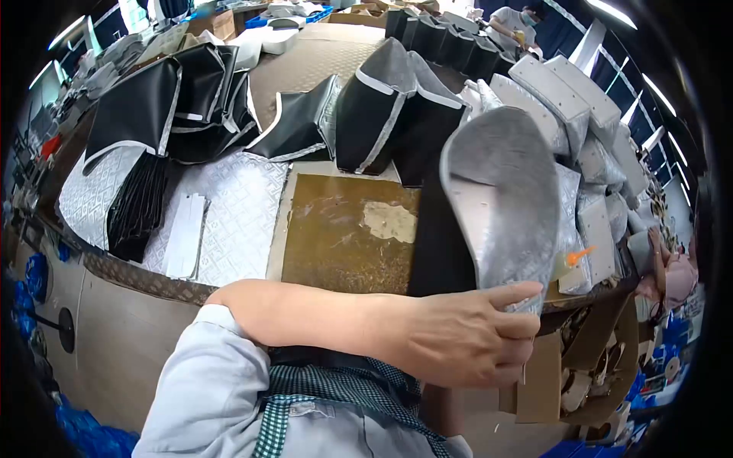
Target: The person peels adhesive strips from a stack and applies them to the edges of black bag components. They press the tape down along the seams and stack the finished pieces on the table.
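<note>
My left hand (466, 340) reaches across my body to the right and grips the lower edge of a bag piece (500, 191), thumb on top. The piece is black outside with silver quilted lining, and it stands upright and curved above the hand. It hangs over the right edge of a brown glue-stained work board (336, 237). My right hand is not visible.
A silver quilted sheet (240, 202) carries white strips (185, 233) and a stack of black strips (137, 210). Black bags with white trim (382, 107) stand behind the board. Silver panels (584, 114) pile at the right, by an orange-tipped bottle (576, 257). Other people (518, 19) work nearby.
</note>
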{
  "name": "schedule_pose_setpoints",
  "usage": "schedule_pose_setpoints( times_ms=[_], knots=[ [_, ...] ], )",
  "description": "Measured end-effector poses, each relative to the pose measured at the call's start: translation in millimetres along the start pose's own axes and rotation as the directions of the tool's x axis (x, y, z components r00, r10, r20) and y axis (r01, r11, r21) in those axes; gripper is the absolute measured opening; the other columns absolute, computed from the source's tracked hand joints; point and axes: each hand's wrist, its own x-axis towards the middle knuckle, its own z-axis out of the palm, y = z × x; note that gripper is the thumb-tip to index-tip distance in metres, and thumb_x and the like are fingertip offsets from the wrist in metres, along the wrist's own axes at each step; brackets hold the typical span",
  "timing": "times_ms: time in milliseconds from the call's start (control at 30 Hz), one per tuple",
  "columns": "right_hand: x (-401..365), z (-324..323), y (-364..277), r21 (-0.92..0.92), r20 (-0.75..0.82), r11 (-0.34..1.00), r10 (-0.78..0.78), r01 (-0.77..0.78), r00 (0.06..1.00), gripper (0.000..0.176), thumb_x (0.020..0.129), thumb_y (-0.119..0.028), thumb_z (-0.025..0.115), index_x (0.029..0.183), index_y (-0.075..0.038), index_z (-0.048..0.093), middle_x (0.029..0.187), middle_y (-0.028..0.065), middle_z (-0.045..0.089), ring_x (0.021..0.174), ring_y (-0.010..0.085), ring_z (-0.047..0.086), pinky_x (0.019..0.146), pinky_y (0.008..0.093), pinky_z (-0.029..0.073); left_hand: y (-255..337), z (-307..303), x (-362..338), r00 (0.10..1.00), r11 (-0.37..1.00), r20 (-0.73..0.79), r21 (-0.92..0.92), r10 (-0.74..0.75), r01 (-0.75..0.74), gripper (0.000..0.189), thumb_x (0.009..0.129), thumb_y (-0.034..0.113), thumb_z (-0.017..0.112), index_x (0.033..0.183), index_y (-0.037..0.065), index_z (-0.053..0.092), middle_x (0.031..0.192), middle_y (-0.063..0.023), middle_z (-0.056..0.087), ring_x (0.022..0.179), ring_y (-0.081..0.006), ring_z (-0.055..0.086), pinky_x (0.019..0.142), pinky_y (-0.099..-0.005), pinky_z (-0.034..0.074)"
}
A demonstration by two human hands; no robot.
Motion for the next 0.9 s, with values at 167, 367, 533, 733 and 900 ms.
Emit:
schedule_pose_setpoints(
  times_ms=[167, 367, 533, 733, 900],
  knots=[
    [72, -28, 10, -0.559, 0.194, 0.701, -0.408, 0.442, 0.892, 0.055, 0.081, -0.007, 0.06, 0.134, 0.003, 0.049, 0.137, 0.0226, 0.051, 0.128, 0.0305, 0.047, 0.107, 0.0461, 0.034, -11, 5, -34, 0.884, 0.918, -0.263, -0.018, -0.386, 0.396, 0.033, 0.081, 0.019, 0.065, 0.111, 0.006, 0.062, 0.115, -0.0092, 0.057, 0.119, -0.027, 0.051, 0.106, -0.0525, 0.034],
    [85, -9, 59, -0.715, 0.634, 0.449, 0.091, 0.536, 0.768, 0.074, 0.067, 0.004, 0.067, 0.138, -0.014, 0.053, 0.145, 0.0107, 0.046, 0.132, 0.033, 0.042, 0.112, 0.0547, 0.028, -22, 2, -151, 0.564, 0.6, -0.283, -0.053, -0.775, 0.798, 0.047, 0.078, 0.007, 0.069, 0.124, 0.003, 0.059, 0.122, -0.0145, 0.057, 0.112, -0.0324, 0.054, 0.097, -0.0413, 0.044],
    [105, 9, 73, -0.69, 0.633, 0.501, 0.07, 0.522, 0.771, 0.075, 0.068, -0.001, 0.071, 0.139, -0.014, 0.05, 0.145, 0.0095, 0.046, 0.131, 0.0334, 0.042, 0.113, 0.0548, 0.027, -24, -36, -240, 0.256, 0.277, -0.397, 0.003, -0.881, 0.961, 0.036, 0.084, 0.01, 0.064, 0.118, 0.002, 0.06, 0.118, -0.0163, 0.058, 0.114, -0.0329, 0.054, 0.098, -0.0398, 0.044],
    [113, 34, 59, -0.663, 0.655, 0.559, 0.109, 0.499, 0.748, 0.085, 0.063, -0.015, 0.082, 0.14, -0.01, 0.046, 0.146, 0.0143, 0.043, 0.134, 0.0362, 0.038, 0.113, 0.0584, 0.022, -111, -128, -373, 0.088, -0.151, -0.633, 0.315, -0.769, 0.937, 0.041, 0.086, 0.018, 0.061, 0.121, -0.002, 0.059, 0.122, -0.0208, 0.059, 0.112, -0.0382, 0.055, 0.099, -0.0434, 0.044],
    [68, 55, 44, -0.23, 0.644, 0.867, -0.206, 0.443, 0.737, 0.047, 0.079, -0.019, 0.074, 0.122, -0.005, 0.062, 0.126, 0.0123, 0.061, 0.115, 0.0325, 0.056, 0.111, 0.056, 0.026, -177, -164, -431, -0.272, -0.472, -0.488, 0.352, -0.829, 0.808, 0.034, 0.088, 0.028, 0.054, 0.098, -0.001, 0.069, 0.101, -0.0255, 0.067, 0.097, -0.0419, 0.064, 0.087, -0.0489, 0.05]
  ],
)
